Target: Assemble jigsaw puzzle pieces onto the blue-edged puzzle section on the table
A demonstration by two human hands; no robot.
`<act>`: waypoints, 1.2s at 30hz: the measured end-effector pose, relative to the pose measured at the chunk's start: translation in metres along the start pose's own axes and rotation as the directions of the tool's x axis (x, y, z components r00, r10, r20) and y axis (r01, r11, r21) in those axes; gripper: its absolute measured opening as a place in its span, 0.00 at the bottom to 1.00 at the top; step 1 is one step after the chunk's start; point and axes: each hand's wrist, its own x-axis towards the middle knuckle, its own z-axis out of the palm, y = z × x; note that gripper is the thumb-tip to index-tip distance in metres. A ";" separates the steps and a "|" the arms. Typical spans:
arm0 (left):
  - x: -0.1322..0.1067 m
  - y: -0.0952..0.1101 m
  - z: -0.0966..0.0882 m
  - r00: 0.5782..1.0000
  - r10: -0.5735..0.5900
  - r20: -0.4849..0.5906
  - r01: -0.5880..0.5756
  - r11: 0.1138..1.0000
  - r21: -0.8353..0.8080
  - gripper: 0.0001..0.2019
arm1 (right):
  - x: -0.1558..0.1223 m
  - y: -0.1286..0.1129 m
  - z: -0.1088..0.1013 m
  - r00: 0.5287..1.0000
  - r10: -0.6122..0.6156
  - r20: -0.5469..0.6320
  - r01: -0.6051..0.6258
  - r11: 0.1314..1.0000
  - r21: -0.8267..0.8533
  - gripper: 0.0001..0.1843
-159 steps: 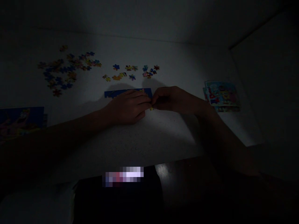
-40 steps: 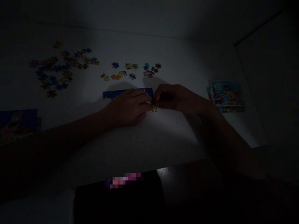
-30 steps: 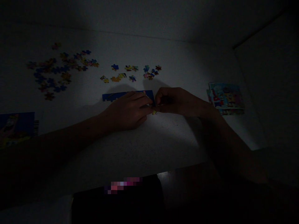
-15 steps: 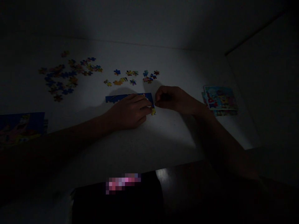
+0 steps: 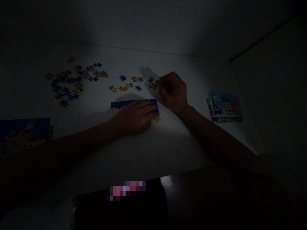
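Observation:
Dim light covers a partly joined jigsaw strip [image 5: 117, 104], blue along its top with a yellow bit at the lower right. My left hand [image 5: 136, 116] lies over the strip, palm down with fingers stretched across it, hiding its middle. Up and to the right, my right hand [image 5: 174, 91] has its thumb and forefinger pinched at a puzzle piece [image 5: 160, 78], which is mostly hidden by the fingers. Beside those fingertips is a small group of loose puzzle pieces [image 5: 151, 85].
A large heap of puzzle pieces [image 5: 69, 81] spreads at the upper left. More single pieces [image 5: 123, 88] lie above the strip. A blue cartoon picture box [image 5: 35, 127] is at the left, partly behind my forearm. Cartoon picture cards [image 5: 225, 107] are stacked at the right.
My right hand has moved up and away from the strip's right end to the loose pieces. My left hand stays on the strip. The whole view has shifted slightly.

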 end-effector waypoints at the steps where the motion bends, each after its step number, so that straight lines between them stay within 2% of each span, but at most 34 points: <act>1: 0.000 0.000 0.000 1.000 -0.001 0.005 0.001 1.000 0.001 0.14 | 0.004 0.001 0.001 1.000 0.000 0.006 0.000 1.000 0.000 0.09; 7: 0.000 0.000 -0.001 1.000 -0.009 0.017 0.009 1.000 -0.010 0.16 | 0.005 0.004 0.000 0.998 -0.028 -0.048 0.028 1.000 -0.007 0.06; 11: 0.000 -0.001 0.000 0.999 -0.021 0.041 0.021 1.000 -0.012 0.16 | -0.004 0.005 -0.002 0.997 -0.073 0.002 0.073 0.996 -0.058 0.08; 14: -0.001 -0.002 0.001 0.998 -0.028 0.053 0.029 0.999 -0.015 0.16 | -0.007 0.009 -0.002 0.992 -0.125 0.013 0.126 0.990 -0.070 0.10; 20: 0.000 -0.001 0.002 0.998 -0.021 0.058 0.023 1.000 -0.018 0.16 | -0.004 0.028 0.006 0.961 -0.273 -0.036 0.268 0.959 -0.094 0.14; 36: -0.001 -0.001 0.000 0.996 -0.045 0.074 0.048 0.998 -0.033 0.16 | -0.004 0.024 0.009 0.970 -0.244 -0.003 0.239 0.953 -0.185 0.11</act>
